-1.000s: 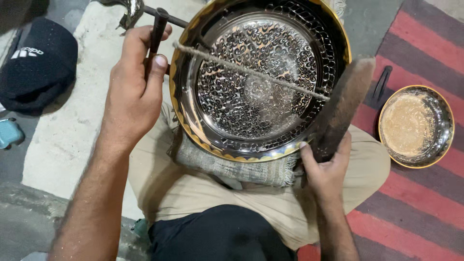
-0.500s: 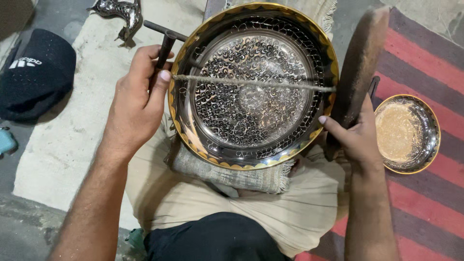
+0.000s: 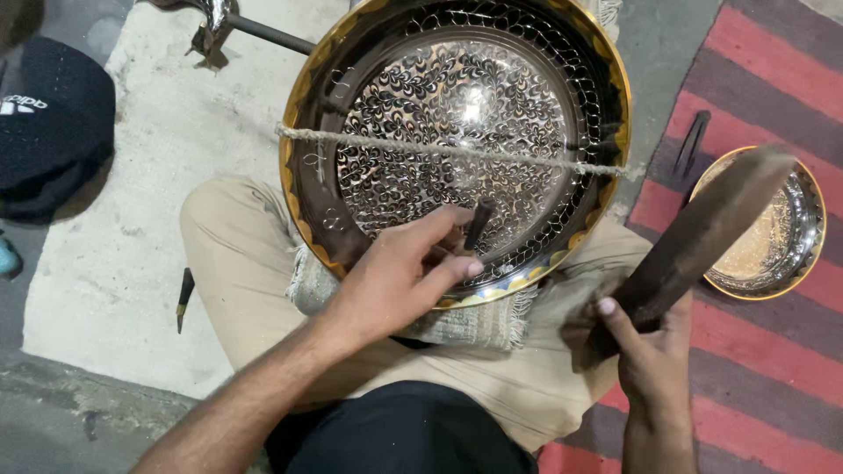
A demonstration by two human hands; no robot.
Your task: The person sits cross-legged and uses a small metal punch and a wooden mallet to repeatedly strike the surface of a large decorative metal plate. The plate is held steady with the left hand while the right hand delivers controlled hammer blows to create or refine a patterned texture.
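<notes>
A large round engraved metal tray (image 3: pixel 307 189) with a gold rim rests on my lap over a folded cloth (image 3: pixel 479 320). A rough string (image 3: pixel 492 156) is stretched across its face. My left hand (image 3: pixel 399 276) grips a short dark chisel (image 3: pixel 479 223) with its tip against the tray's lower inner band. My right hand (image 3: pixel 645 351) holds a long dark wooden mallet (image 3: pixel 702 233), raised and blurred, to the right of the tray.
A smaller gold-rimmed bowl (image 3: pixel 812 254) sits on the red striped rug (image 3: pixel 773 105) at right, with a dark tool (image 3: pixel 692 142) beside it. A black cap (image 3: pixel 53 123) lies at left. Another small chisel (image 3: pixel 183 297) lies on the pale mat by my knee. A metal stand (image 3: pixel 237 25) is at top left.
My left hand left the tray's upper left edge and now holds the chisel on the lower part of the tray. The mallet has swung up to the right.
</notes>
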